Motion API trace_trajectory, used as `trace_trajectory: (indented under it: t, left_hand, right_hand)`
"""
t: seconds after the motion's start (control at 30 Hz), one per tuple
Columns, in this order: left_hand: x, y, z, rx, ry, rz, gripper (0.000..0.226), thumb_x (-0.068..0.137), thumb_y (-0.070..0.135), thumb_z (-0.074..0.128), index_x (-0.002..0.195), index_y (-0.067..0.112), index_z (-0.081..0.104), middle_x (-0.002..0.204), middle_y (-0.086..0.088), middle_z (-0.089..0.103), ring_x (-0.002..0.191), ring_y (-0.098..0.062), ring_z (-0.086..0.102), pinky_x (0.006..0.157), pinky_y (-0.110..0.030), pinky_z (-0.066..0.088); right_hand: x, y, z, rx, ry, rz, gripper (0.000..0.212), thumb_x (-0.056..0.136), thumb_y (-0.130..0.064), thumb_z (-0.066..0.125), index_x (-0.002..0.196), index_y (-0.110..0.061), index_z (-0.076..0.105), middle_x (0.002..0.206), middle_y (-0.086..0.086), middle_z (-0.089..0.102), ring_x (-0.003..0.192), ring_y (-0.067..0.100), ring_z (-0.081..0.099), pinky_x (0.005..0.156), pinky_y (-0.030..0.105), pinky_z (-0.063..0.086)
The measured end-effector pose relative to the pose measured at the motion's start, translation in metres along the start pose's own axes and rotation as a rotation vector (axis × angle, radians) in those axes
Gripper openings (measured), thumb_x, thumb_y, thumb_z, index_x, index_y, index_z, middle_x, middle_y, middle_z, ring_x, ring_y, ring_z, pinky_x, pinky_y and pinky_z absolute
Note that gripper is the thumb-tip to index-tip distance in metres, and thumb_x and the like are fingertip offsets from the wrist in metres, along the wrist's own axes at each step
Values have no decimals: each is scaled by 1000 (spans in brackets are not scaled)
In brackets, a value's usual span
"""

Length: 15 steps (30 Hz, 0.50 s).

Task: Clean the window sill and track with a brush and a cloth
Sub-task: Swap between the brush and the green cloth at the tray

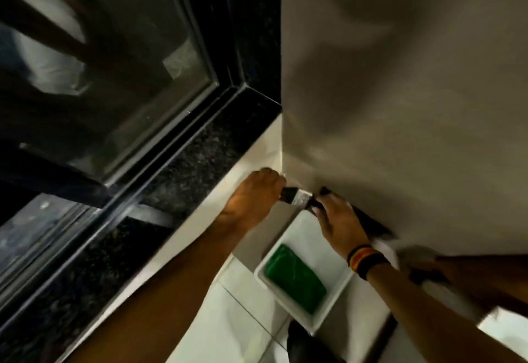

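Between the two hands, just below the sill's corner, a brush (pixel 297 198) is held level — the right hand (pixel 341 224) has its fingers wrapped around the dark handle, and the left hand (pixel 253 199) is curled over the bristle end, fingers closed so that the bristles are mostly hidden. That hold looks like someone readying or clearing the bristles rather than sweeping; whether the left fingers pinch the hairs or only cup them I cannot tell. Striped bands (pixel 364 259) circle the right wrist.

Directly underneath, on the pale floor tiles, a white tray (pixel 337 288) holds a green cloth (pixel 295 278) — set there, I judge, to stay within reach for the wiping pass and perhaps to catch whatever falls from the brush.

Up and to the left run the dark speckled window sill (pixel 183 168) and, beside the glass, the black track (pixel 160 157), neither touched by a hand now. Brushing seems not yet begun at this corner.
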State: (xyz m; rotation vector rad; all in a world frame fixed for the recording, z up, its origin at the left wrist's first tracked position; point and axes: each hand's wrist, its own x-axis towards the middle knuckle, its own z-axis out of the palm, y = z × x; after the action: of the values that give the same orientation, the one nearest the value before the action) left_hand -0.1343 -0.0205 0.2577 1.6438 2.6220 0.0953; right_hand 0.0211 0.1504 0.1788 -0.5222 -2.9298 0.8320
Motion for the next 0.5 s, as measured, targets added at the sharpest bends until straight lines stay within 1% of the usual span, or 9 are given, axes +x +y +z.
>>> trace_trajectory:
  t: [0.03,0.07,0.1,0.13,0.17,0.23,0.3,0.4,0.5]
  left_hand:
    - [3,16,18,-8,-55,58,32,87,5,41,108,7,66,105,-14,67,100,-35,62,91,-44,49]
    - [3,30,37,-32,-92,79,29,86,4,43,103,6,67,100,-14,68,97,-35,64,90,-44,50]
    - [2,43,60,-55,-140,73,24,87,3,52,104,6,67,101,-14,69,97,-34,64,90,-43,50]
    - [0,53,82,-83,-176,40,27,85,4,62,112,7,66,109,-13,69,103,-33,63,93,-42,49]
    - [-2,64,112,-130,-231,2,40,84,5,68,124,9,62,120,-12,66,111,-32,60,97,-42,47]
    - [-9,78,147,-204,-364,-80,59,86,5,68,142,11,50,136,-12,59,122,-31,56,103,-42,46]
    - [-14,92,182,-220,-465,-110,63,89,5,65,148,10,43,144,-12,55,128,-32,55,107,-43,46]
    - [-24,98,215,-214,-519,-118,62,92,10,66,149,10,42,152,-12,48,138,-29,48,116,-42,37]
    - [-33,97,236,-184,-482,-102,68,91,18,70,151,8,38,156,-14,42,143,-30,42,120,-41,30]
  right_hand:
    - [-21,16,12,38,-31,69,31,101,-25,49,127,-15,62,119,8,66,105,25,62,92,37,47]
    - [-39,28,24,91,-62,147,30,101,-25,51,126,-16,63,118,8,66,99,22,62,87,33,49]
    - [-54,41,36,150,-91,240,28,100,-25,53,124,-16,65,117,7,66,93,17,62,82,26,49]
    - [-64,52,47,214,-113,327,27,98,-23,55,122,-16,66,115,7,67,91,13,61,79,20,48]
    - [-74,68,64,277,-146,415,27,97,-20,58,122,-15,66,115,8,67,93,13,62,81,18,49]
    - [-81,88,86,363,-229,562,30,95,-17,60,124,-9,66,118,11,70,106,22,66,93,28,53]
    - [-81,110,111,320,-352,675,33,96,-20,59,126,-9,66,120,12,71,114,28,65,100,37,52]
    - [-68,129,143,224,-487,751,31,95,-22,56,121,-9,68,115,17,72,112,34,66,92,38,52]
    - [-50,137,167,270,-499,763,37,96,-20,54,129,-9,64,118,19,71,115,35,64,91,38,50]
